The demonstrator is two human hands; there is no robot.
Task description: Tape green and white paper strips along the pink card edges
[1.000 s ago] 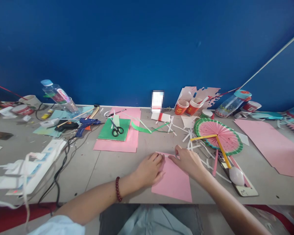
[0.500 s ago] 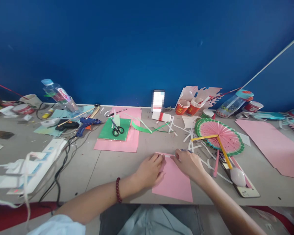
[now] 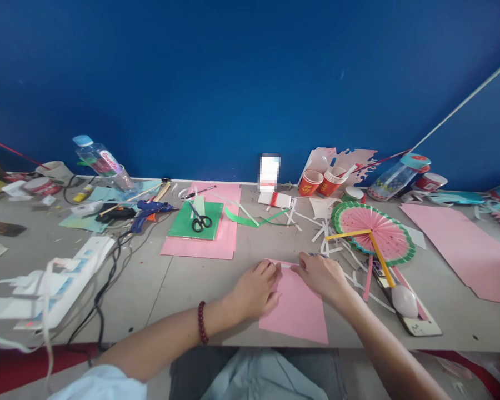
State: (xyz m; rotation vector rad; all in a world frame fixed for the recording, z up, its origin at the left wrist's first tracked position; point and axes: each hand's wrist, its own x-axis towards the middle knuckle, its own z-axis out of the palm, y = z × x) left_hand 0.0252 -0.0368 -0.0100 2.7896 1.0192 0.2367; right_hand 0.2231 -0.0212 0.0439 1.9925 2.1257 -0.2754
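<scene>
A pink sheet of paper [image 3: 294, 311] lies near the table's front edge, with a narrow white strip [image 3: 285, 265] along its far edge. My left hand [image 3: 258, 289] rests on the sheet's far left corner, its fingers curled and pressed against the paper. At the far right corner, my right hand [image 3: 321, 276] has thumb and fingers closed on the paper's edge. A thin dark-blue item [image 3: 319, 255] shows just beyond the right knuckles; whether that hand holds it is unclear. Fingertips of both hands are partly hidden.
Black scissors [image 3: 200, 223] lie on green paper [image 3: 179, 228]. Right of my hands are a watermelon-patterned paper fan [image 3: 389, 233] and white paper scraps [image 3: 316, 236]. At left are a blue glue gun [image 3: 150, 210] and a power strip [image 3: 81, 278]. Red paper cups [image 3: 310, 183] stand at the back.
Both hands stay at the sheet's far edge with almost no movement. The view has shifted very slightly.
</scene>
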